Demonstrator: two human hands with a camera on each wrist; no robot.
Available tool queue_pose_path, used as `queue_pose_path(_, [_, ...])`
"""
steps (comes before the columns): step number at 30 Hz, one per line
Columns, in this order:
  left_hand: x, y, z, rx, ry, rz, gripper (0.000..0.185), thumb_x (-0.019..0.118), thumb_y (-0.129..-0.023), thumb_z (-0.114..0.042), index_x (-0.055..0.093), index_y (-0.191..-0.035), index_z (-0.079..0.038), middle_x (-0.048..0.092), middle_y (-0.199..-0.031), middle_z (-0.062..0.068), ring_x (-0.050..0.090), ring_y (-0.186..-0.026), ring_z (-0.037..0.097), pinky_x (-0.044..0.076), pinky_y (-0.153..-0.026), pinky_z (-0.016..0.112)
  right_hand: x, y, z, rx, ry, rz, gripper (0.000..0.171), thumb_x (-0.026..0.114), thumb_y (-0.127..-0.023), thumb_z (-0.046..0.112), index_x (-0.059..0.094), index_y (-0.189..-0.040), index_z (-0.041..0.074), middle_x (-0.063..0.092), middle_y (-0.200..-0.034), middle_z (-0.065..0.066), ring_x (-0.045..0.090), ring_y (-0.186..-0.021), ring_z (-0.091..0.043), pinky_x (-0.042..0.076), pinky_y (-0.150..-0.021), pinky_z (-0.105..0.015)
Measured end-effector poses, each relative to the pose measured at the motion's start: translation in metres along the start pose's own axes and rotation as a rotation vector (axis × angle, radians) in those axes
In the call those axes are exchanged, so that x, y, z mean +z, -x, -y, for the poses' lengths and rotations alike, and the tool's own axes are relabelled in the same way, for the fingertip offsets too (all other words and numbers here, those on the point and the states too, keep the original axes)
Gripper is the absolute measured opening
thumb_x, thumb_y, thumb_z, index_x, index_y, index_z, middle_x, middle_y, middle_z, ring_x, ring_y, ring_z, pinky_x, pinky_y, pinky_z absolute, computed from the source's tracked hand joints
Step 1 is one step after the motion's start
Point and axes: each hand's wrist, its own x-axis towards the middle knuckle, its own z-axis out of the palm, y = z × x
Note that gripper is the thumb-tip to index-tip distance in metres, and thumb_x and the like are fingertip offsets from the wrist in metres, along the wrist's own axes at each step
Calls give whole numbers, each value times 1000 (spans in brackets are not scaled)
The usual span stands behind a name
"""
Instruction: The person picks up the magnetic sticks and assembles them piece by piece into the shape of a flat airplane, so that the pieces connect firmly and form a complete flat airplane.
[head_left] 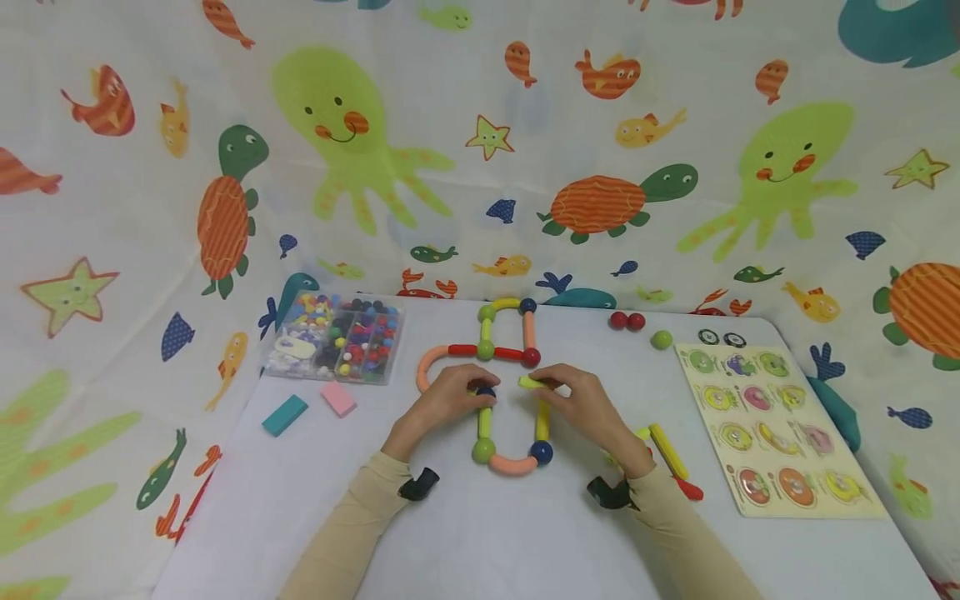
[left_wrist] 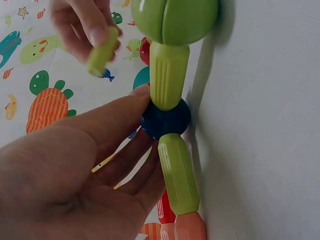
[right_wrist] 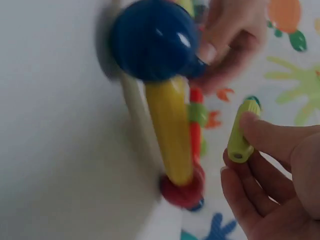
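glossy smooth plastic balls (left_wrist: 166, 120), ribbed matt plastic rods (left_wrist: 169, 75), on a smooth matt table (head_left: 525, 533).

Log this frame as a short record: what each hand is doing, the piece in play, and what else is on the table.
left hand: fingers touch the dark blue ball joining two green rods of the rod-and-ball figure
right hand: pinches a loose yellow-green rod, held just above the figure's gap
table: white
left side: bead box, teal block, pink block
right side: peg puzzle board, two red balls, green ball
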Motion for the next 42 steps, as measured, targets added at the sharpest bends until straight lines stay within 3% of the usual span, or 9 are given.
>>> queue_pose_path(5, [3, 0, 0, -4, -15, 10, 31, 77, -91, -18, 73, -122, -12, 74, -116, 1, 67, -109, 15, 54, -97, 36, 27, -10, 2, -37, 95, 101, 28, 73, -92, 7, 73, -120, 10, 74, -114, -2, 67, -108, -18, 56, -97, -39])
queue_pose_path(9, [2, 0, 0, 6, -13, 6, 31, 77, -92, -17, 73, -122, -11, 74, -116, 2, 67, -110, 16, 54, -97, 37, 36, -13, 1, -53, 154, 108, 27, 74, -92, 7, 74, -118, 11, 75, -113, -1, 67, -108, -19, 55, -98, -40])
queue_pose_path(21, [7, -2, 1, 14, -16, 19, 32, 77, -91, -18, 72, -122, -11, 73, -118, 3, 65, -113, 18, 53, -100, 38, 42, -14, 0, -29, 117, 107, 26, 73, -94, 13, 73, -120, 13, 74, -115, 1, 67, -111, -17, 54, -98, -40])
queue_pose_path(25, [11, -2, 1, 7, -23, 30, 32, 75, -93, -23, 71, -123, -12, 71, -121, 2, 62, -118, 19, 49, -105, 39, 36, -12, 0, 39, 56, 46, 26, 71, -96, 18, 71, -122, 13, 72, -116, 2, 66, -108, -15, 56, -97, -39])
queue_pose_path(30, [15, -2, -2, 16, -45, 36, 32, 73, -95, -23, 72, -123, -9, 71, -117, 3, 63, -115, 20, 50, -104, 39, 22, -10, -7, 132, 15, -159, 24, 69, -98, 21, 71, -121, 12, 72, -109, 1, 65, -96, -16, 59, -85, -37])
queue_pose_path(34, [16, -2, -3, 13, -59, 34, 31, 73, -95, -23, 72, -122, -8, 70, -115, 4, 62, -112, 19, 50, -102, 39, 14, -9, -17, 205, 30, -283, 24, 66, -100, 23, 71, -120, 11, 72, -112, -4, 66, -98, -19, 59, -87, -39])
queue_pose_path(38, [17, -2, -3, 2, -82, 30, 29, 73, -95, -23, 73, -120, -9, 70, -113, 3, 62, -109, 17, 51, -100, 37, 13, -10, -23, 341, -7, -195, 31, 64, -101, 32, 69, -125, 12, 71, -117, -6, 65, -105, -23, 58, -91, -42])
queue_pose_path(42, [18, -3, -3, -3, -93, 35, 27, 73, -95, -25, 73, -119, -11, 70, -112, 2, 62, -108, 16, 51, -99, 36, 17, -9, -23, 379, -56, -77, 35, 64, -101, 32, 68, -129, 12, 71, -117, -6, 65, -106, -23, 57, -92, -41])
